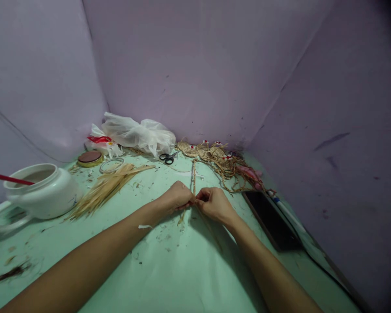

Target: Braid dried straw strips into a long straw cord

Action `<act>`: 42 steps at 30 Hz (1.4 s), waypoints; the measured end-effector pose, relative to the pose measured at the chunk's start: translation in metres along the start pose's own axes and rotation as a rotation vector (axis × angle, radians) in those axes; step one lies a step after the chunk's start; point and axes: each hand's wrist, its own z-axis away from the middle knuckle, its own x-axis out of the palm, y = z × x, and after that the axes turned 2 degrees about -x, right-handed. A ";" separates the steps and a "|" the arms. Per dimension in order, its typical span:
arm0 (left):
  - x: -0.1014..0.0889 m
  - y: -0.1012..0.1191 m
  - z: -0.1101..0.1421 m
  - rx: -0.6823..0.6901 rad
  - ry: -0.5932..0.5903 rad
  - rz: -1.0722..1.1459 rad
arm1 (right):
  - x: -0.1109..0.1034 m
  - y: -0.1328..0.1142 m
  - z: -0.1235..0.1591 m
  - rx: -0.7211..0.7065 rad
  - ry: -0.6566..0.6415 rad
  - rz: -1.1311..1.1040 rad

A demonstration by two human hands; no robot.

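Note:
Both hands meet at the lower end of a thin braided straw cord [194,177], which runs straight away from me over the green surface. My left hand [179,196] is closed with its fingertips pinching the cord. From the other side my right hand [213,203] pinches the same spot, thumb and forefinger together. Loose straw ends stick out below the fingers, partly hidden by the hands. Left of them lies a bundle of flat dry straw strips [106,189]. Black-handled scissors [167,158] rest beyond my left hand.
A white pot [57,195] with a red stick stands at left. Behind are a round tin [89,158], a clear ring [111,165] and a white plastic bag [140,132]. Woven pieces with red and white beads [211,152] lie along the wall. A phone [270,219] and cable are at right.

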 end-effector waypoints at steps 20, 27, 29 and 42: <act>-0.002 -0.002 -0.001 0.002 -0.080 0.132 | -0.024 -0.020 0.016 0.261 -0.411 -0.321; -0.010 -0.007 -0.005 -0.013 -0.196 0.224 | -0.049 -0.005 0.011 0.385 -0.389 -0.434; -0.010 -0.007 -0.005 -0.016 -0.203 0.226 | -0.041 -0.005 0.007 0.424 -0.187 -0.554; -0.008 -0.003 -0.001 0.047 -0.140 0.081 | 0.001 -0.007 0.002 0.426 -0.197 -0.652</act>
